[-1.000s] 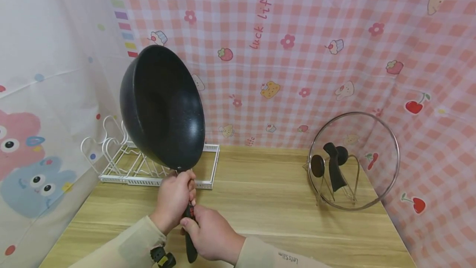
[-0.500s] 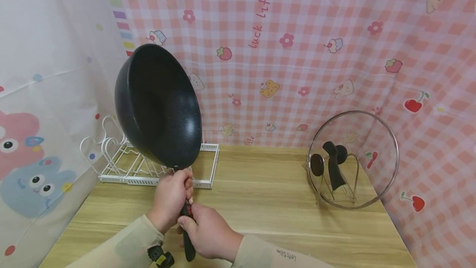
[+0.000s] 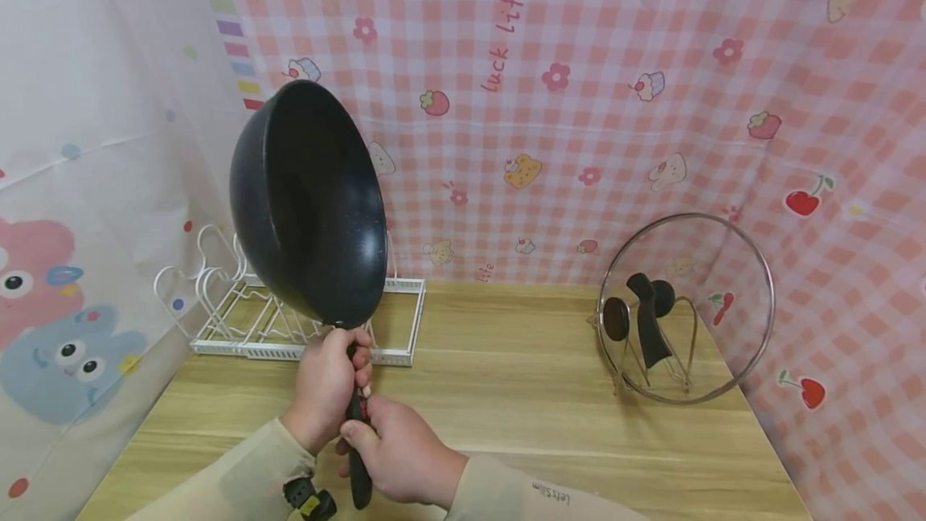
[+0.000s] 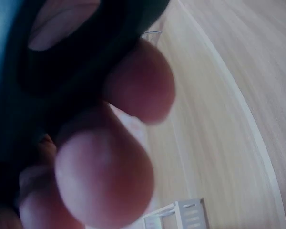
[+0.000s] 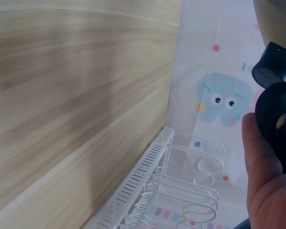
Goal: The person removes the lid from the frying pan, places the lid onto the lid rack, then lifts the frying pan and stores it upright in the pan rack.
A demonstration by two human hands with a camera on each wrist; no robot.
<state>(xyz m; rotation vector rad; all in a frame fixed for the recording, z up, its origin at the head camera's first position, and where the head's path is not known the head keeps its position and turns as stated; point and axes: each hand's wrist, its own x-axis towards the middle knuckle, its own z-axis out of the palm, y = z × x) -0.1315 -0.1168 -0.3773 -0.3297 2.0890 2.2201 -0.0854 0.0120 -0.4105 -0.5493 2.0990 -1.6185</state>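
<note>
A deep black wok point(image 3: 329, 207) is raised in the head view, bowl uppermost, its dark inside turned toward the right. Both hands grip its long black handle point(image 3: 359, 469). My left hand point(image 3: 327, 384) wraps the handle just below the bowl, and its fingertips point(image 4: 105, 176) fill much of the left wrist view. Lower down, my right hand point(image 3: 408, 449) holds the same handle with its thumb laid across; the handle's end sticks out beneath. In the right wrist view, the looped handle end point(image 5: 271, 112) lies against my right hand point(image 5: 267, 186).
Behind the wok, a white wire rack point(image 3: 418, 324) with upright loops stands on the wooden table point(image 3: 521, 392), partly hidden by the bowl. At the right, a glass lid point(image 3: 771, 296) leans upright in a wire stand point(image 3: 692, 344). Patterned curtains point(image 3: 550, 127) enclose the table.
The wok swings a little left, then turns slightly so its opening looks narrower. The handle's lower end shifts left with both hands still gripping it. Rack and lid stay in place.
</note>
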